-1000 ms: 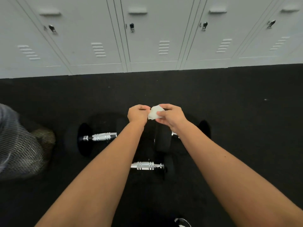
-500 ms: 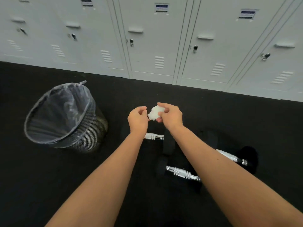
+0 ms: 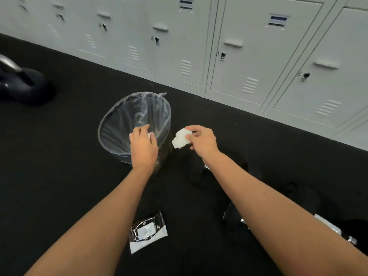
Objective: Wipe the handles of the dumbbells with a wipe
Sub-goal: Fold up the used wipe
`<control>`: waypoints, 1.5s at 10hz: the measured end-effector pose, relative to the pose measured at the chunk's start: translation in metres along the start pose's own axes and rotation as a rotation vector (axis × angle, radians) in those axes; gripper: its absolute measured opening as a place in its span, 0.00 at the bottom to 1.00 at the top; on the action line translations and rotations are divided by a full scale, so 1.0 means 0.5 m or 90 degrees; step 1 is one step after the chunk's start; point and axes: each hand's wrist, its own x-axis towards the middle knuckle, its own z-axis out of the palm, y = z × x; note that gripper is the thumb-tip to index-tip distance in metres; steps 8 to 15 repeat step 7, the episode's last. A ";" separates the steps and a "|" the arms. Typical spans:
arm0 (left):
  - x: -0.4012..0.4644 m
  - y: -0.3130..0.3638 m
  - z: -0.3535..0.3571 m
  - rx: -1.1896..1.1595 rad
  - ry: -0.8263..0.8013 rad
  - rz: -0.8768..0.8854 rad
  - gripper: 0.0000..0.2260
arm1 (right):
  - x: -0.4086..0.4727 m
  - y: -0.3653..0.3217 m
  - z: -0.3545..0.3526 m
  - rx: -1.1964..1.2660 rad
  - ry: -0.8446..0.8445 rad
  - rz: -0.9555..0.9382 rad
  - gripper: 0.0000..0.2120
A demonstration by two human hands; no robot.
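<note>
On the black rubber floor (image 3: 59, 176) of a locker room, a person's two bare forearms reach forward toward a black wire-mesh waste bin (image 3: 137, 124) lined with a clear plastic bag, seen from the head camera. At left, the left hand (image 3: 142, 145) hangs over the near edge of the bin's opening, its fingers curled downward around a small scrap of white material (image 3: 149, 135) that peeks out between fingertips and thumb; what the scrap is cannot be told. At right, the right hand (image 3: 202, 141) pinches a crumpled white wipe (image 3: 181, 138) between thumb and forefinger, holding it in the air just beside the bin's right rim, apart from the left hand. Below and between the arms, a flat silver-and-black foil wipe packet (image 3: 147, 232) with a white label flap lies on the floor. Behind the right forearm lie black dumbbells with chrome handles (image 3: 334, 230), mostly hidden: one knurled chrome handle shows at the lower right edge, slivers of chrome glint beside the arm (image 3: 244, 222) and near the wrist (image 3: 206, 166), and the dark heads blur into the floor. None of the handles is touched by the wipe or by either hand. A row of pale grey metal lockers (image 3: 249, 56) with vents, latches and name labels runs diagonally across the top. A dark blurred object (image 3: 23, 84) sits at the far left.
</note>
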 end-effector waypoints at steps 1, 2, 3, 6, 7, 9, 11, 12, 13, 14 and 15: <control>0.017 -0.049 -0.026 0.015 0.014 -0.011 0.17 | 0.024 -0.023 0.056 0.013 -0.016 -0.004 0.12; 0.037 -0.092 -0.034 0.015 0.003 -0.014 0.18 | 0.052 -0.042 0.110 0.004 -0.026 -0.010 0.10; 0.056 -0.118 -0.036 0.001 0.007 -0.033 0.18 | 0.084 -0.059 0.155 -0.027 -0.023 -0.018 0.08; 0.096 -0.147 -0.036 0.012 -0.001 -0.041 0.18 | 0.144 -0.074 0.197 -0.286 0.000 -0.085 0.15; 0.094 -0.124 -0.024 -0.010 -0.001 -0.026 0.19 | 0.118 -0.052 0.173 -0.381 0.021 -0.126 0.14; 0.094 -0.124 -0.024 -0.010 -0.001 -0.026 0.19 | 0.118 -0.052 0.173 -0.381 0.021 -0.126 0.14; 0.094 -0.124 -0.024 -0.010 -0.001 -0.026 0.19 | 0.118 -0.052 0.173 -0.381 0.021 -0.126 0.14; 0.094 -0.124 -0.024 -0.010 -0.001 -0.026 0.19 | 0.118 -0.052 0.173 -0.381 0.021 -0.126 0.14; 0.094 -0.124 -0.024 -0.010 -0.001 -0.026 0.19 | 0.118 -0.052 0.173 -0.381 0.021 -0.126 0.14; 0.094 -0.124 -0.024 -0.010 -0.001 -0.026 0.19 | 0.118 -0.052 0.173 -0.381 0.021 -0.126 0.14; 0.094 -0.124 -0.024 -0.010 -0.001 -0.026 0.19 | 0.118 -0.052 0.173 -0.381 0.021 -0.126 0.14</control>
